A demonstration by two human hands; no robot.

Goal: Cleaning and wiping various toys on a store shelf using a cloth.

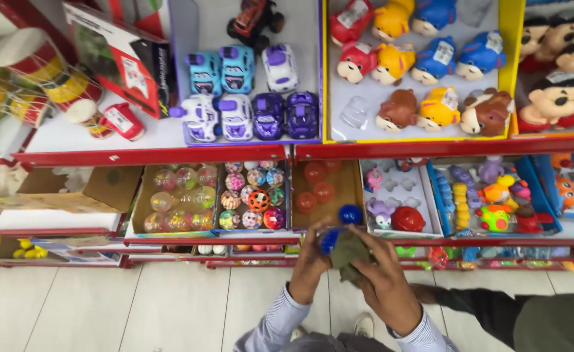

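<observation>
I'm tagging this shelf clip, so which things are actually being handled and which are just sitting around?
In hand:
- small blue ball, in the left hand
- olive-green cloth, pressed against the ball by the right hand

Just lying about:
- second blue ball in the cardboard box
- purple toy cars
- clear glitter balls
- plush-like animal figures

Nine toy cars (251,98) sat on the top shelf toward eleven o'clock: seven in blue, white and purple, plus one dark monster truck (254,19). At one o'clock, eleven plush-faced animal toys (417,65) filled the yellow tray (513,39). Three red balls (316,186) and one blue ball (350,214) lay in the brown box (352,186).
</observation>
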